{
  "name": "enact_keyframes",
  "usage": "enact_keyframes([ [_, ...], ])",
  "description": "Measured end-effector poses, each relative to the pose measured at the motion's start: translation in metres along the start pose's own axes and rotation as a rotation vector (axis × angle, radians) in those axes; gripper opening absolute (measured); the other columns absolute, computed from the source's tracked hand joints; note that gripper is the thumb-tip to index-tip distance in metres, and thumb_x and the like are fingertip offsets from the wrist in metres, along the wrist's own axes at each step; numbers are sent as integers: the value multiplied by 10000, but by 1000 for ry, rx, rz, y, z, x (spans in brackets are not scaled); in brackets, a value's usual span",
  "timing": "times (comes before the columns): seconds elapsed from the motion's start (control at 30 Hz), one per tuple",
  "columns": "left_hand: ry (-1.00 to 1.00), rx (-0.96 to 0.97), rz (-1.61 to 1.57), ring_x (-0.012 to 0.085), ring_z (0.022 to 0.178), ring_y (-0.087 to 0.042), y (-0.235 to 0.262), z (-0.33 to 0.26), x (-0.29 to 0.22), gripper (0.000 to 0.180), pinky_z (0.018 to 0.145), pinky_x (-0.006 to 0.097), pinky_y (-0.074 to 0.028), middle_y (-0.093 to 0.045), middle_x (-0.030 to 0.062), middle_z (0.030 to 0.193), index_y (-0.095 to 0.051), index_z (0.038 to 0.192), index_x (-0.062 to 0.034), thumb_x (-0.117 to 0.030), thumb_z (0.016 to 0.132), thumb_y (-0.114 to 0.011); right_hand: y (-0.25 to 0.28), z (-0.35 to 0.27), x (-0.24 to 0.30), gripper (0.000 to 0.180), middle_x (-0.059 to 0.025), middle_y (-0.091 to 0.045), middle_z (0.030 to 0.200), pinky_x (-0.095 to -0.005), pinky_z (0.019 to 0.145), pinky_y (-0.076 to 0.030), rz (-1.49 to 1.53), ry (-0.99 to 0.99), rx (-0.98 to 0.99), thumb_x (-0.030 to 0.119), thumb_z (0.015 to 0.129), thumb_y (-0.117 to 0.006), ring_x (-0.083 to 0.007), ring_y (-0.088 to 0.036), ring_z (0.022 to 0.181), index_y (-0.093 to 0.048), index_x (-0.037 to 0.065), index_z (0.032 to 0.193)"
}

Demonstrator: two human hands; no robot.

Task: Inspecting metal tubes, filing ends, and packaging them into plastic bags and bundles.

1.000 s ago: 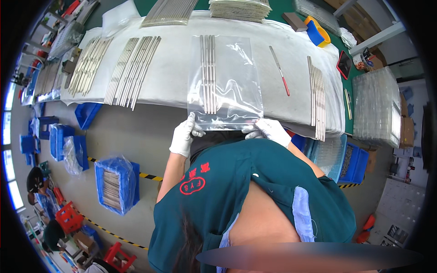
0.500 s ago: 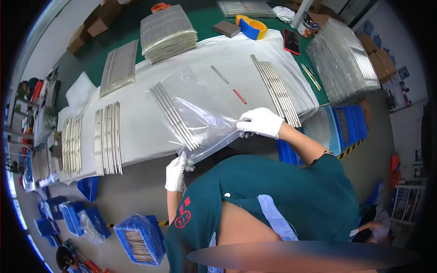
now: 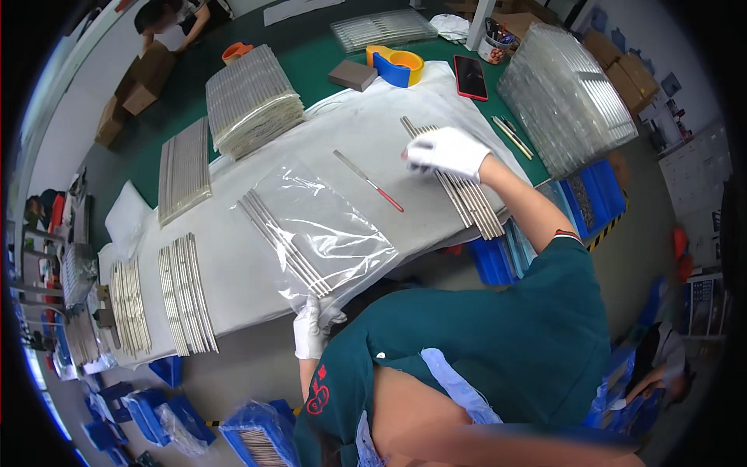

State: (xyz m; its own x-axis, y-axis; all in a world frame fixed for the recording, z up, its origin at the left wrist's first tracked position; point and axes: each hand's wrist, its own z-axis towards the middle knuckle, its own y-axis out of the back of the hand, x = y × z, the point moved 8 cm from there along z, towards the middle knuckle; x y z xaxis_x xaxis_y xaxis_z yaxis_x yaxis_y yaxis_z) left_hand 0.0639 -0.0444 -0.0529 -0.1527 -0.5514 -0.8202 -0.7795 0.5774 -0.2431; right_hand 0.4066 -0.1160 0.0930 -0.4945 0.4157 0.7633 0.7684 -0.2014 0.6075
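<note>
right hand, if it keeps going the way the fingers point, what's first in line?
The right hand points left across the white sheet. First in line looks like the thin red-tipped tool, slightly nearer the person; if it passes that, the stack of strips. Depth is uncertain.

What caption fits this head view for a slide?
Gloved left hand pinches the clear bag of metal strips at the table edge; gloved right hand rests on the loose strips.

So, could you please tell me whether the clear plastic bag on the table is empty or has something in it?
It has something in it: a few long metal strips show through the clear plastic bag, which lies flat while the left hand holds its near edge.
</note>
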Motion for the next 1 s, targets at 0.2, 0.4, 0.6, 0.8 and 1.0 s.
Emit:
enact_keyframes([
  [0.2,-38,-133,-3,198,561,-601,20,6,-19,394,549,280,-492,-618,129,689,-549,961,36,-348,906,-479,130,68,-98,337,-84,-624,970,-248,730,-489,498,-67,-616,232,897,-495,-131,-605,831,-511,22,1160],
  [0.4,-37,-246,99,167,644,-598,24,9,-37,345,573,287,-482,-619,104,807,-565,1028,48,-264,897,-498,230,110,-193,412,-86,-608,829,-266,544,-478,754,-67,-1122,97,878,-447,-151,-572,629,-378,32,1280],
  [0.6,-43,-184,413,126,693,-528,38,12,-34,377,594,298,-452,-587,85,823,-585,963,25,-328,917,-458,288,138,-261,242,-66,-496,511,-315,358,-339,1280,115,-1167,225,831,-527,-189,-442,377,-489,76,645],
  [0.8,-131,-111,635,186,882,-590,26,10,-50,340,770,315,-444,-637,171,941,-593,1031,62,-228,907,-469,334,122,-293,223,-127,-612,740,-386,561,-456,763,-151,-1555,305,804,-553,-284,-577,625,-582,86,769],
  [1.0,-34,-156,746,209,875,-578,34,10,-45,368,786,315,-432,-616,160,992,-560,1093,37,-264,909,-457,332,103,-242,300,-122,-598,1103,-375,830,-450,125,-714,-1462,352,828,-528,-276,-579,985,-618,168,1047],
])
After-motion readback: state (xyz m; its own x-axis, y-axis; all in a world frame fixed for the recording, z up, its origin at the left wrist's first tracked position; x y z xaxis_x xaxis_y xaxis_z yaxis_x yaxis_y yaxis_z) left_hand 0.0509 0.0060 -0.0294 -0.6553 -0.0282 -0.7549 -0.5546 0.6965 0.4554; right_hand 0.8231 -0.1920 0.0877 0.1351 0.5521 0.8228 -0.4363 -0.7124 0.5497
